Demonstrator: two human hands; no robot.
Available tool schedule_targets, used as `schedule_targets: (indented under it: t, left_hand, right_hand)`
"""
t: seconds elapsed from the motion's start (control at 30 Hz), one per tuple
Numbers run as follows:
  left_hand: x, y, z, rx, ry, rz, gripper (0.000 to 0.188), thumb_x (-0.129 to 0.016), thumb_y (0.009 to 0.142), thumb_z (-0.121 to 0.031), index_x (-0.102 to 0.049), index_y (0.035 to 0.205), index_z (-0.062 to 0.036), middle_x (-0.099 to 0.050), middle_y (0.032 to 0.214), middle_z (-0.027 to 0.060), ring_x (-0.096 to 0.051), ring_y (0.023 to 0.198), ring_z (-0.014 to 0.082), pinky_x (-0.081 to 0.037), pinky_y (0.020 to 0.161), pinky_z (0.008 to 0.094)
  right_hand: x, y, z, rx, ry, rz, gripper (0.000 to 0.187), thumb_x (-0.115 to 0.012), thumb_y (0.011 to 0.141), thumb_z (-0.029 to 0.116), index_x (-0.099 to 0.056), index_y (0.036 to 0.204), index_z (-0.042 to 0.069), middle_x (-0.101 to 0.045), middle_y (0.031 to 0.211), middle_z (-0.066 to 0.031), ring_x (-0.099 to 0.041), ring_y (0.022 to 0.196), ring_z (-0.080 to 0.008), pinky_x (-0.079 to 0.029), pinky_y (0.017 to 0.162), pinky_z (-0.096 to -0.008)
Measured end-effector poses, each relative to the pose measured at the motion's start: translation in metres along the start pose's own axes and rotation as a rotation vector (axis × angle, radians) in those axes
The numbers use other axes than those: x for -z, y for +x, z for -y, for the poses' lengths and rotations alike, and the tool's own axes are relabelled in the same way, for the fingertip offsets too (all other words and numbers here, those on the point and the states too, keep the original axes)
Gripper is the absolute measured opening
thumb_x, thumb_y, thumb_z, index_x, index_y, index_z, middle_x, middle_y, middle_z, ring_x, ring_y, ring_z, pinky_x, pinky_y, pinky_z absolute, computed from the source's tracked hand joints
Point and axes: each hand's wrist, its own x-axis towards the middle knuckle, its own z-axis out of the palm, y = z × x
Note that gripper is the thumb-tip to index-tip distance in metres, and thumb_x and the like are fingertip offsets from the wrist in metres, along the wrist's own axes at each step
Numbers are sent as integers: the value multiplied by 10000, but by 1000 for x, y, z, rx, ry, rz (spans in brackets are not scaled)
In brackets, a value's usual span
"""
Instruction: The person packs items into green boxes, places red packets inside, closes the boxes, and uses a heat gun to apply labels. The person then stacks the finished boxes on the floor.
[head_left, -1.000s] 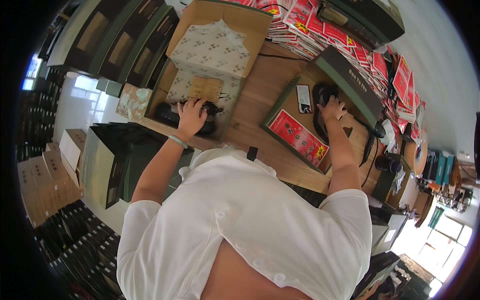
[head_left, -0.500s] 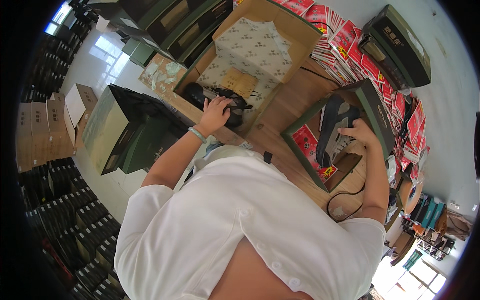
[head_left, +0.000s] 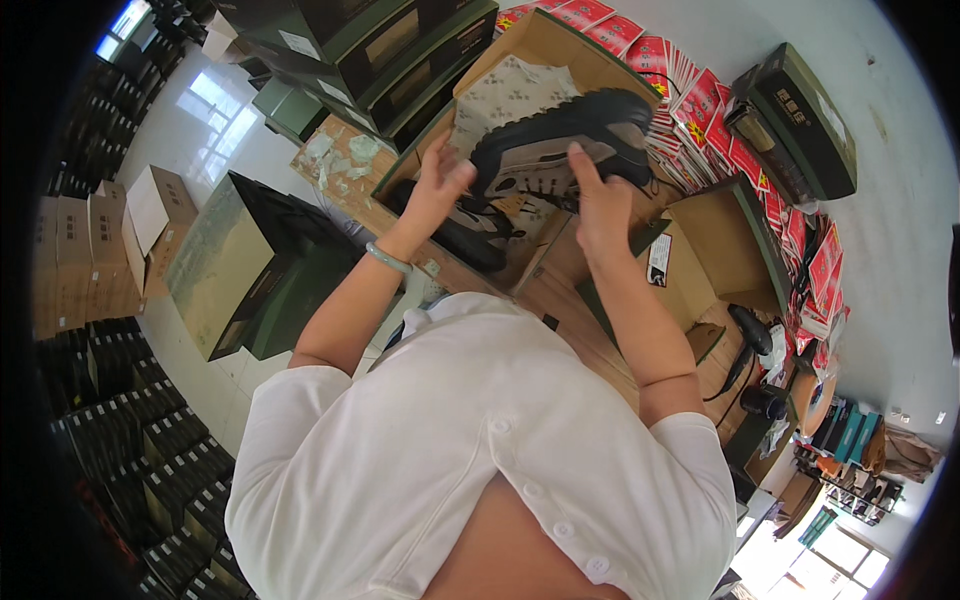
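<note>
A grey-and-black sports shoe (head_left: pixel 545 150) is held on its side above an open, paper-lined shoebox (head_left: pixel 535 45). My right hand (head_left: pixel 603 205) grips it, thumb along the upper and the other fingers out of sight behind. My left hand (head_left: pixel 438 187) is raised at the shoe's other end, fingers apart; whether it touches the shoe is unclear. Beneath them a second dark shoe (head_left: pixel 470 245) lies in the same box, partly covered by my left hand and the held shoe. Patterned tissue paper (head_left: pixel 510 90) shows behind the held shoe.
At right stands another open green box (head_left: pixel 735 240); a black corded device (head_left: pixel 748 335) lies beside it. Red printed packets (head_left: pixel 690 100) are piled along the wall, with a closed shoebox (head_left: pixel 800 120) there. Stacked green shoeboxes (head_left: pixel 350 50) stand back left; cartons (head_left: pixel 90 255) are on the floor.
My right hand has carried the shoe leftward from the right-hand box to above the paper-lined box. My left hand has risen off the lower shoe. The right-hand box has shifted and turned.
</note>
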Motion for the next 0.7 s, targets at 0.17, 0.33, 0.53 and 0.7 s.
schedule_targets:
  t: [0.17, 0.33, 0.53, 0.7]
  left_hand:
    - [-10, -2, -38, -66, 374, -43, 1183, -954, 561, -350, -284, 1484, -35, -388, 1418, 250, -389, 1350, 355, -363, 1102, 425]
    - [-8, -13, 4, 317, -311, -125, 1089, -924, 660, -311, -230, 1452, -34, -458, 1331, 183, -503, 1245, 278, -474, 1000, 402]
    - [-23, -25, -12, 524, -842, -35, 927, -828, 810, -290, -180, 1444, -93, -511, 1258, 93, -579, 1062, 147, -529, 758, 261]
    - [-22, -29, -3, 594, -546, 97, 905, -739, 877, -403, -182, 1496, -49, -523, 1270, 100, -560, 1071, 129, -506, 762, 254]
  right_hand:
    - [-40, -11, 2, -96, -295, 31, 354, -762, 877, 275, -690, 963, -61, -690, 934, -86, -601, 819, -120, -490, 741, -246]
    - [-28, -12, 24, 329, -269, 334, 464, -739, 896, 319, -632, 1144, -59, -672, 1052, -66, -611, 965, -122, -494, 822, -240]
    - [7, 23, -45, 88, -570, 384, 1248, -896, 655, 478, -163, 1513, -56, -292, 1516, -244, -311, 1410, -320, -265, 1157, -399]
    - [0, 27, -49, -236, -517, 643, 1225, -897, 634, 478, -212, 1514, -28, -366, 1493, -231, -375, 1388, -300, -332, 1122, -380]
